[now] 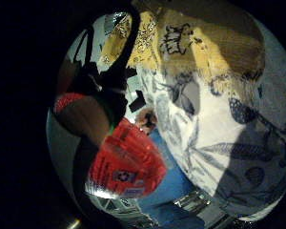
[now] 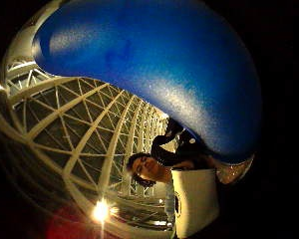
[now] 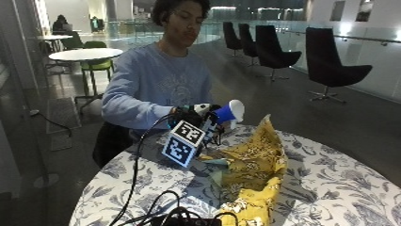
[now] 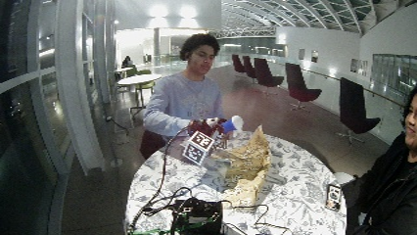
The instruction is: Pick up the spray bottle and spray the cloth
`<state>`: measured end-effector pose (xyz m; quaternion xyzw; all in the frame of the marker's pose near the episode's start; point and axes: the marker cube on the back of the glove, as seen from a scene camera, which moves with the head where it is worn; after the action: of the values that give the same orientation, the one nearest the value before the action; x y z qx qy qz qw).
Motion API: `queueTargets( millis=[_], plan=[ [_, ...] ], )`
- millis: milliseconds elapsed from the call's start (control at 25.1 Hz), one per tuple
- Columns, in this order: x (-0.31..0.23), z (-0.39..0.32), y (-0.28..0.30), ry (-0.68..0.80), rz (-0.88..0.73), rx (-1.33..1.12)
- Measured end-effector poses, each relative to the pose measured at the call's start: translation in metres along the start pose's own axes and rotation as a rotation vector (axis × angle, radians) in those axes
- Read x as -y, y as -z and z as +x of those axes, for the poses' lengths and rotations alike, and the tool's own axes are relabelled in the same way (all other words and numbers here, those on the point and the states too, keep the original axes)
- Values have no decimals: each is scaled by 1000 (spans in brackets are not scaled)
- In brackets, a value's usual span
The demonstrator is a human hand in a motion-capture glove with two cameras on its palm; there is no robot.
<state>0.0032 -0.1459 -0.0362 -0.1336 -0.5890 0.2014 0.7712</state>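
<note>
Gloved and raised above the table (image 3: 325, 188), the right hand (image 3: 194, 117) has its fingers wrapped around the blue spray bottle (image 3: 225, 114), which I see held clear of the tabletop with its white end turned toward the yellow cloth (image 3: 253, 174). From the outside view, the cloth lies bunched and partly propped up on the floral-print tablecloth (image 3: 150, 179), just beside and below the bottle, one peak rising near the bottle's white tip; I cannot tell whether the two touch. The thumb-side palm view is filled largely by the bottle's blue body (image 2: 154, 64), pressed close to the palm, while the little-finger-side view looks across the yellow cloth (image 1: 157, 43) and the printed tablecloth (image 1: 229, 143), with a red translucent container (image 1: 126, 164) showing close to the hand. I cannot make out any liquid level inside the bottle, nor what the red container holds. The person's other hand is hidden from me behind the raised arm and the bottle. Black cables (image 3: 150, 212) trail over the table's near edge.
</note>
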Motion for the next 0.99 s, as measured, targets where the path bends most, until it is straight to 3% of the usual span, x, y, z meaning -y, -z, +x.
queueTargets(
  millis=[756, 875, 994],
  plan=[
    [1, 4, -5, -33, 20, 29],
    [2, 1, -10, 23, 25, 18],
    [2, -10, -26, 178, 31, -34]
  ],
)
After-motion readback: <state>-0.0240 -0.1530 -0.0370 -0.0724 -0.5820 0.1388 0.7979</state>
